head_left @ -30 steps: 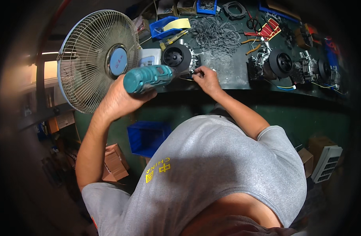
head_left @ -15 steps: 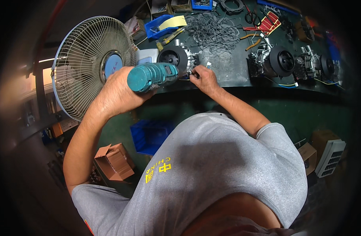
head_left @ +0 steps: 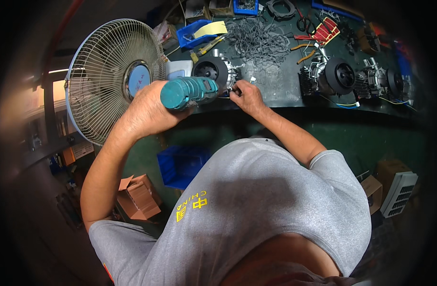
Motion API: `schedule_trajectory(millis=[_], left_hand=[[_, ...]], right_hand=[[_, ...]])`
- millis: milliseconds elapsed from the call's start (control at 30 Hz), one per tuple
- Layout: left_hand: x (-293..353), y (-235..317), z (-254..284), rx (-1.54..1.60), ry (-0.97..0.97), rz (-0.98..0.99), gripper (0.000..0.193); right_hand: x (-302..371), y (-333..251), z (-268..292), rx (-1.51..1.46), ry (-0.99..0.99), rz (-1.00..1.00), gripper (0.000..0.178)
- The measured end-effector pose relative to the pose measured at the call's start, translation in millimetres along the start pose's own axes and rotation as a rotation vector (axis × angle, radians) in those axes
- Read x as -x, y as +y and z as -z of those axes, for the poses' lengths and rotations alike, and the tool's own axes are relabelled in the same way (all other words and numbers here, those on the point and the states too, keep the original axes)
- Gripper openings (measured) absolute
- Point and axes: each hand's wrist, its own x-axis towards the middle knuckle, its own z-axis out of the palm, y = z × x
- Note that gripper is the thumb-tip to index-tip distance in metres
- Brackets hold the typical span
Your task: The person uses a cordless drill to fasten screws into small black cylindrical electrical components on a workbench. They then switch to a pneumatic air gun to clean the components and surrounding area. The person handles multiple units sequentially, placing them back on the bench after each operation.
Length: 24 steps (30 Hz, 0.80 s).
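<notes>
My left hand [head_left: 149,109] is wrapped round a teal power drill [head_left: 185,93], whose nose points right toward a motor unit [head_left: 232,71] at the bench's front edge. This unit has a silver metal body and a black fan wheel [head_left: 210,69]; the drill covers part of its lower side. Beside the unit's lower right, my right hand [head_left: 248,97] has thumb and forefinger pinched together. What they hold is too small to tell. The tip of the drill cannot be made out clearly.
A desk fan [head_left: 116,78] stands close by my left forearm. Two more motor units [head_left: 340,75] sit to the right on the bench [head_left: 275,88]. Grey cables [head_left: 259,40], a blue bin [head_left: 192,34], orange-handled pliers [head_left: 304,52] and scissors lie farther back. A blue crate [head_left: 173,167] and cartons rest below.
The drill and my left hand have shifted slightly to the right, closer to the motor unit. My right hand stays at nearly the same place, still pinched.
</notes>
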Motion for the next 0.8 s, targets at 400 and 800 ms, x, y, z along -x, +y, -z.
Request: schedule_trajectory(millis=[400, 800], left_hand=[[39.2, -2.8, -11.1, 0.348, 0.244, -0.107, 0.031], [83.5, -51.6, -152.2, 1.122, 0.472, 0.175, 0.039]], right_hand=[[2.1, -13.8, 18.4, -0.153, -0.106, -0.095, 0.022], [-9.6, -71.2, 84.7, -0.912, -0.115, -0.619, 0.029]])
